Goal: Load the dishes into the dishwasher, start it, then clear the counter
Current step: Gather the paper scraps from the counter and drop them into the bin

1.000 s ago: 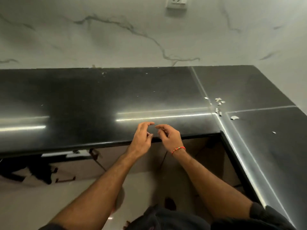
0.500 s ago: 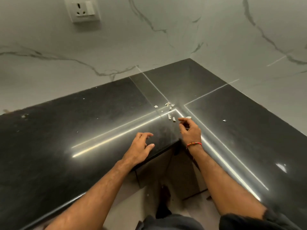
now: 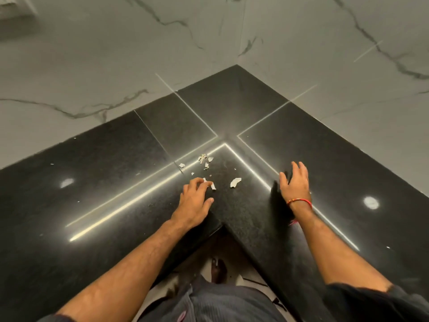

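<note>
Several small white scraps (image 3: 235, 182) lie scattered on the black L-shaped counter (image 3: 111, 173), near its inner corner. My left hand (image 3: 194, 201) rests on the counter just in front of them. Its bent fingertips touch the nearest scrap (image 3: 212, 186), and the thumb sticks out to the side, apart from it. My right hand (image 3: 296, 182) hovers low over the right wing of the counter, fingers spread and relaxed, holding nothing. It is a hand's width to the right of the scraps. No dishes or dishwasher are in view.
Marble-patterned walls (image 3: 232, 38) meet behind the counter corner. A wall socket (image 3: 16, 8) shows at the top left edge. A few tiny white specks dot the left and right wings of the counter. My foot (image 3: 218, 270) stands on the floor below the inner corner.
My view has turned and closed in on the counter corner. My left hand moved forward onto the scraps. My right hand moved from the scraps out to the right.
</note>
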Demonstrator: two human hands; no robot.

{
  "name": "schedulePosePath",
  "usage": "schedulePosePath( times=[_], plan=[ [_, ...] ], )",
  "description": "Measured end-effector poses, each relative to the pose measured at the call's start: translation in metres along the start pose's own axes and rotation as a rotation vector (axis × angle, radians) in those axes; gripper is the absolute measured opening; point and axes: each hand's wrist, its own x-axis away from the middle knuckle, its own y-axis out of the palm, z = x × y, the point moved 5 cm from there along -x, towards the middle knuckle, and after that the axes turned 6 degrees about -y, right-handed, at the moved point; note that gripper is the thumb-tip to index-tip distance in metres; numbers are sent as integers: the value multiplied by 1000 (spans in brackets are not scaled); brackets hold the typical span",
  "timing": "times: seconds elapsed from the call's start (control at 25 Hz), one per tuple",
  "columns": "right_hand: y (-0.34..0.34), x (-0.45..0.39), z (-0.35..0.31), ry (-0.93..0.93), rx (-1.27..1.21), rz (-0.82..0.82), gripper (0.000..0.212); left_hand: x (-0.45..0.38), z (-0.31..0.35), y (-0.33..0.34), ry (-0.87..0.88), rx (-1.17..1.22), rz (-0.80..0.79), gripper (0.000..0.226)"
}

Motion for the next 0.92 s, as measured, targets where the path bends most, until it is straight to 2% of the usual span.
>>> schedulePosePath(
  times=[0.12, 0.2, 0.28, 0.36, 0.44, 0.56, 0.64, 0.72, 0.84, 0.92],
  plan=[
    [33, 10, -12, 43, 245, -148, 74, -10, 6, 10, 104, -222, -93, 55],
    [62, 30, -56, -57, 275, -179, 79, -19, 4, 5, 169, -203, -81, 49],
    [97, 52, -111, -223, 171, -280, 77, -27, -5, -10, 165, -73, 22, 44],
    [119, 66, -158, -313, -57, -402, 62, -36, -26, -34, 88, 43, 196, 40],
    [114, 60, -174, -276, -269, -334, 56, -45, -51, -57, -23, 90, 315, 35],
    [87, 45, -140, -197, -131, -99, 53, -63, -77, -75, -234, 101, 218, 39],
    [77, 44, -117, -133, -1, -123, 48, -72, -75, -76, -241, 64, 177, 38],
    [85, 54, -124, -86, -3, -218, 43, -77, -58, -66, -166, 40, 153, 36],
    [109, 59, -162, -74, -173, -280, 36, -81, -28, -39, -110, 150, 74, 34],
    [115, 42, -172, 14, -372, -297, 40, -86, -23, -39, -147, 249, 117, 32]
  ],
)
